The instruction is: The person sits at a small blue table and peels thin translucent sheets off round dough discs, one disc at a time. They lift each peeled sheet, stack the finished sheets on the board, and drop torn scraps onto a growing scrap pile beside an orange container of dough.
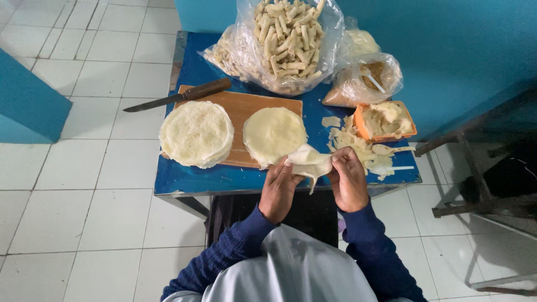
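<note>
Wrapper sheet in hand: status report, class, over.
Both hands, left hand and right hand, folding wrapper sheet. Held above table edge. Nothing obstructing.

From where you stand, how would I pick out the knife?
Find the small blue table on the white tiled floor, then the wooden cutting board on it. The knife lies across the board's far left corner, its blade jutting off the table; its dark wooden handle and long grey blade set it apart.

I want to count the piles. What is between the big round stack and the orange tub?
In the head view, a second, thinner round stack lies between the big stack and the orange tub, then some torn scraps on the blue table.
</note>
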A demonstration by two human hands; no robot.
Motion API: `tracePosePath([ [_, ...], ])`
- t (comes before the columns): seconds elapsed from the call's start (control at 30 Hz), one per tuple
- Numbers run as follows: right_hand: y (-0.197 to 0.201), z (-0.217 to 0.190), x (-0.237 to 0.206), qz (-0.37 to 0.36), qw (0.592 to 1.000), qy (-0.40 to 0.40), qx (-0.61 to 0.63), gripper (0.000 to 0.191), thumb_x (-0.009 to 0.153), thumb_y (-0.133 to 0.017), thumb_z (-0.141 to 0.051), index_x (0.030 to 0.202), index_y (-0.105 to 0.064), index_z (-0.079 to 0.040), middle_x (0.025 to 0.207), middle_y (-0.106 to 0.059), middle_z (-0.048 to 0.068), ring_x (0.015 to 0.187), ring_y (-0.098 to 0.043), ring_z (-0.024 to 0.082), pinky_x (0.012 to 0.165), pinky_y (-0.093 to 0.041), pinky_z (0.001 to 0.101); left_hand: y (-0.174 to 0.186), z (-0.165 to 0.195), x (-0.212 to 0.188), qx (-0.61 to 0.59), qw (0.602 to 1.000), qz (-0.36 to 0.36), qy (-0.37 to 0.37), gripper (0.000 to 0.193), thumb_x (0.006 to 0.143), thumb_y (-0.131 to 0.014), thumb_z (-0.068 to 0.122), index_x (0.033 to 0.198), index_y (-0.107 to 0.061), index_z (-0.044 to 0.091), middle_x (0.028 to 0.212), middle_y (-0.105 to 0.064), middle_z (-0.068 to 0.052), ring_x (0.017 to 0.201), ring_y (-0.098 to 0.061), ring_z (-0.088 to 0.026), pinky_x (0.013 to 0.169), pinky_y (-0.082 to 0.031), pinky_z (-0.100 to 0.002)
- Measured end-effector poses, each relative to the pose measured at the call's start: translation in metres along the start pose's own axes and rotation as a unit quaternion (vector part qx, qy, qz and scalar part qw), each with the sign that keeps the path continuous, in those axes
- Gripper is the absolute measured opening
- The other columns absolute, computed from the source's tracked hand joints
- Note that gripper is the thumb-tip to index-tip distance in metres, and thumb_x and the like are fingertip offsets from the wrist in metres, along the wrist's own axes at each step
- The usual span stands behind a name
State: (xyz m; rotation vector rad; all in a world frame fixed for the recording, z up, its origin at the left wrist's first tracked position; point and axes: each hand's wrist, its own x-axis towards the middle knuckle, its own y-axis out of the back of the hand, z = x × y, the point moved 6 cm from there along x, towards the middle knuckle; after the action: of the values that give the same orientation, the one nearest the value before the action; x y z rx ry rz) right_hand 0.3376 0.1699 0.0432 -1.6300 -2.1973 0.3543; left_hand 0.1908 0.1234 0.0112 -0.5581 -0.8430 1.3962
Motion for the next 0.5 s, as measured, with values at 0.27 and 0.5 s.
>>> tracePosePath([
  [0.27,-0.046,-0.02,-0.019,0.033,0.894,0.165,-0.416,0.043,0.086,-0.08,-0.013,0.122,-0.058,-0.004,0.082,-0.055,0.003,0.072,-0.052,0.015,0.066,-0.046,0.026,-0.012,0.019,-0.003,0.317,0.941,0.028,-0.117,0.023,0.113,-0.045,0.008,0.125,-0.06,-0.006,0.119,-0.064,-0.015,0.112,-0.059,-0.024,0.101,-0.046,-0.031],
  [0.5,-0.043,-0.038,-0.016,0.074,0.813,0.226,-0.532,0.021,0.094,-0.079,-0.006,0.113,-0.071,-0.011,0.08,-0.051,0.005,0.067,-0.047,0.012,0.062,-0.041,0.0269,-0.035,0.052,-0.017,0.521,0.834,0.002,-0.182,0.044,0.091,-0.048,-0.011,0.133,-0.061,-0.002,0.108,-0.063,-0.022,0.099,-0.062,-0.038,0.09,-0.05,-0.035],
])
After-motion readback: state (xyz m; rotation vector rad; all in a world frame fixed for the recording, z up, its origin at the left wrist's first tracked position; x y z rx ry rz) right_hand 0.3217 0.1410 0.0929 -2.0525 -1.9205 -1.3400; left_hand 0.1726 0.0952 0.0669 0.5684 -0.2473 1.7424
